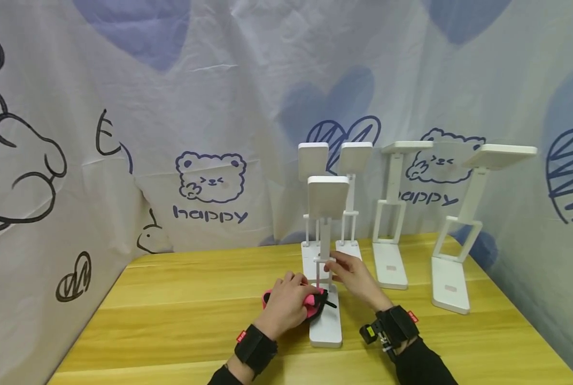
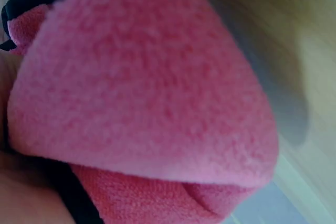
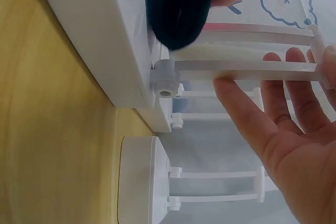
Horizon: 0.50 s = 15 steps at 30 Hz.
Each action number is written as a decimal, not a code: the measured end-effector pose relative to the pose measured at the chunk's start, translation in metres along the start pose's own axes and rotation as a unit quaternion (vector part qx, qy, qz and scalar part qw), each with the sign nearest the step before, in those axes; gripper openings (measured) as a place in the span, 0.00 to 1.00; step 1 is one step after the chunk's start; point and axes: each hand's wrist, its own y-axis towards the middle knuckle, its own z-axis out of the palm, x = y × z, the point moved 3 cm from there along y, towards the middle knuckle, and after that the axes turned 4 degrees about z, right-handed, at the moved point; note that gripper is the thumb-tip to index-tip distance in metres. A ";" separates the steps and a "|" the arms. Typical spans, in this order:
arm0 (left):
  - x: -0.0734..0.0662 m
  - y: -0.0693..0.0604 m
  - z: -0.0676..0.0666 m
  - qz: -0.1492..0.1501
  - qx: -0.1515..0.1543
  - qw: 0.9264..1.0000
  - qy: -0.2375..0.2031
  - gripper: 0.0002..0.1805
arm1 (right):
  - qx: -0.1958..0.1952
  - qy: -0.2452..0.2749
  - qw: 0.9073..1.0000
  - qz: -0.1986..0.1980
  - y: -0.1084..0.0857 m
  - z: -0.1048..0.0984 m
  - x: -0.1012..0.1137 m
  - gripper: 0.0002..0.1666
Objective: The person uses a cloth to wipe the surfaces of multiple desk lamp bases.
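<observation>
A white desk lamp (image 1: 326,329) stands upright in front of the person, its flat head (image 1: 328,199) above a folding arm. The left hand (image 1: 285,303) grips a bunched pink cloth (image 2: 147,87) with black edging, at the lower end of that arm, just over the base. Pink plush fills most of the left wrist view. With thumb and fingers, the right hand (image 1: 356,277) holds the lamp's arm around its middle joint. In the right wrist view its fingers reach around the narrow frame bars (image 3: 247,70), and the cloth's dark edging (image 3: 176,14) hangs close to the base.
Two more white lamps (image 1: 312,160) (image 1: 356,160) stand right behind the held one. Farther right are a third lamp (image 1: 390,270) and a fourth (image 1: 451,289), near the table's right side. A printed curtain (image 1: 267,69) borders the wooden table (image 1: 180,310).
</observation>
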 end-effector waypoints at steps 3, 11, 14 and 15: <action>-0.005 0.002 0.005 0.015 0.003 1.000 0.010 0.29 | 0.000 0.004 1.000 -0.001 0.000 0.000 0.000 0.24; -0.020 0.003 0.010 0.061 0.003 0.998 0.028 0.30 | 0.009 0.005 1.000 -0.002 0.002 -0.002 -0.001 0.23; -0.024 0.002 0.009 0.074 0.007 0.997 0.024 0.30 | 0.005 0.000 1.000 0.004 0.002 -0.002 -0.001 0.22; -0.025 0.002 0.009 0.078 0.008 0.997 0.023 0.30 | 0.003 -0.001 1.000 0.006 0.002 -0.002 -0.001 0.22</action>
